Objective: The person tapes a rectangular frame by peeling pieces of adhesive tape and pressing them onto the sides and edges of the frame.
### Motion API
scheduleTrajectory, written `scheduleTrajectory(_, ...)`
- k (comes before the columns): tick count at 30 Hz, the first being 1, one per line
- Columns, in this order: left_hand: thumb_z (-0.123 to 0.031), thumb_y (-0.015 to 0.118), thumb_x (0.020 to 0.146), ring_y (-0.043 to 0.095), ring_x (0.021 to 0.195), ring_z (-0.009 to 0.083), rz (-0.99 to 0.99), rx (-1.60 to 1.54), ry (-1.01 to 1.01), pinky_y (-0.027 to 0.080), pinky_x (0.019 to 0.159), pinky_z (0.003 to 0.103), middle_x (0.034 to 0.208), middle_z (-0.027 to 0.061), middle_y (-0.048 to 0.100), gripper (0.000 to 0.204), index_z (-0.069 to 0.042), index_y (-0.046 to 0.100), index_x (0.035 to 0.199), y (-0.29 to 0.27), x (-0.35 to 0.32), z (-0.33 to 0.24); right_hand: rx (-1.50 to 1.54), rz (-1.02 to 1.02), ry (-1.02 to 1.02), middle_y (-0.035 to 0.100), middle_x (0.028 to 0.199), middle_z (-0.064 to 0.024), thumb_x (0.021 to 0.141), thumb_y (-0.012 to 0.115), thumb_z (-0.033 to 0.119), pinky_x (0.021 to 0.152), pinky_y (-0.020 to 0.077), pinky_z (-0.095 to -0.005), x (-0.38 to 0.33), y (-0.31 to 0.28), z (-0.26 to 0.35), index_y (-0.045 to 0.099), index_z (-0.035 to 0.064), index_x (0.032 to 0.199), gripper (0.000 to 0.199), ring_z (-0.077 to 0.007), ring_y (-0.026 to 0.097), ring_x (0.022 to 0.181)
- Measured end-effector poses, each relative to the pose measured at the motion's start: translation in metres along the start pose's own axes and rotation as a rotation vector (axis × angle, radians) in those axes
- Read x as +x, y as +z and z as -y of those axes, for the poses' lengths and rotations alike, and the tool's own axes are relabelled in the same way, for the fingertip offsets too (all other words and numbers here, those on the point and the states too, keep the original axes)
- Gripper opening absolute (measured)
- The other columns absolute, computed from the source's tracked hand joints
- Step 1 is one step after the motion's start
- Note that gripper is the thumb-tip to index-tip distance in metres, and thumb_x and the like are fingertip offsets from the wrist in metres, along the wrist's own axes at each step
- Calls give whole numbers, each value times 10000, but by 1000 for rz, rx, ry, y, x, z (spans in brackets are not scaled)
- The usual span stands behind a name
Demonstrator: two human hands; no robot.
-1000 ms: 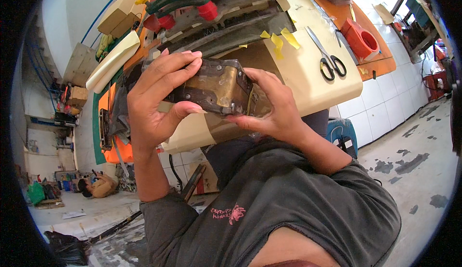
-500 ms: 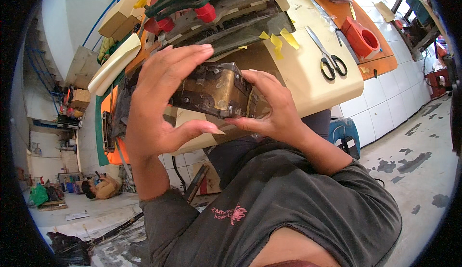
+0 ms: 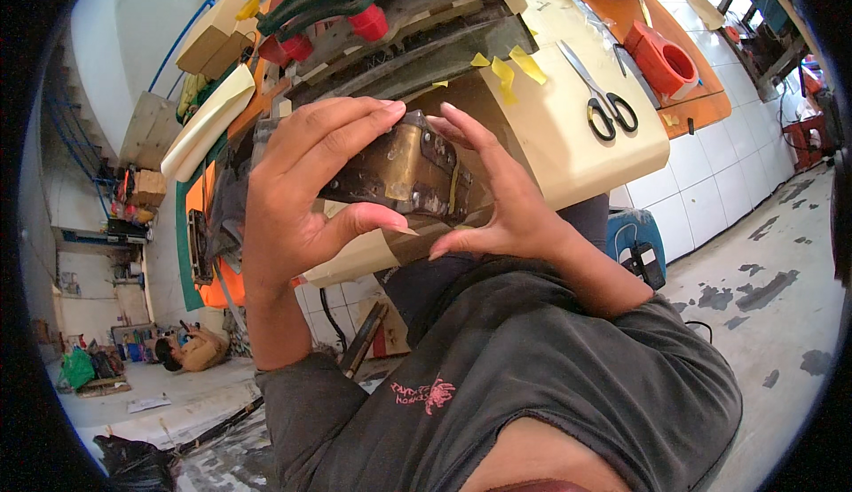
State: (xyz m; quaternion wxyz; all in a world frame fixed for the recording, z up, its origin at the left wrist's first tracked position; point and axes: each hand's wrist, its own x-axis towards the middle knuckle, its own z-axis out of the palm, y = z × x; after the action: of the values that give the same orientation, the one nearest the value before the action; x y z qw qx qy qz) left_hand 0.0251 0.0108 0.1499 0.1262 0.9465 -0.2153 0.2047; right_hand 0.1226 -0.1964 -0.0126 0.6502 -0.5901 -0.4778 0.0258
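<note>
Both my hands hold up a dark brown, worn leather piece [image 3: 404,173] with a glossy bronze patch, in front of the workbench. My left hand [image 3: 302,190] wraps its left end, fingers over the top and thumb under it. My right hand [image 3: 506,204] cups the right end, with the index finger up over the top edge and the thumb below. Much of the piece is hidden behind my fingers.
A cream board [image 3: 568,137] on the workbench carries black-handled scissors [image 3: 603,102] and yellow tape strips [image 3: 510,66]. An orange-red container [image 3: 661,57] stands beyond. Green tools with red caps [image 3: 355,4] lie at the top. A blue stool [image 3: 639,244] stands on the floor at the right.
My left fingers have shifted over the top of the piece and my right index finger has lifted up. The piece has turned slightly, showing more of its bronze patch.
</note>
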Motion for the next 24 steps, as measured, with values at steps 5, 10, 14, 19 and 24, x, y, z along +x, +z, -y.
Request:
scheduleTrajectory(5,-588,822,746,690,1169,348,-32,-25,14,539,1011,433,1281,124,736,784,-35,743,1295,3,2,1,-39,101,69,413,1656,-246,641,1012,506,1268,340,-478,-22,-7,-16,228,19,1678,1389,-390,431,1533)
scheduleTrajectory(10,-576,837,725,689,1175,343,-50,12,54,536,1015,424,1279,142,737,803,-6,745,1283,0,-2,7,-155,171,109,435,1621,-256,701,987,346,1257,357,-488,-25,-10,-27,255,24,1666,1254,-424,444,1504)
scheduleTrajectory(14,-585,844,710,689,1173,342,-46,-5,19,532,1024,416,1280,152,736,828,5,744,1282,-4,-2,14,-172,164,122,492,1561,-257,743,914,219,1228,389,-492,-26,-5,-33,351,24,1619,1059,-443,477,1456)
scheduleTrajectory(19,-641,821,702,690,1169,337,-96,19,-12,525,1039,411,1285,160,733,876,10,744,1283,-7,-9,22,-144,96,114,562,1506,-245,779,888,237,1192,431,-480,-26,2,-42,458,16,1549,909,-434,544,1402)
scheduleTrajectory(24,-706,783,727,686,1197,312,-168,-24,-84,519,1053,400,1292,166,730,919,22,742,1287,-19,-22,36,-96,51,80,642,1418,-244,784,882,262,1124,498,-462,-8,2,-32,535,12,1489,824,-418,633,1313)
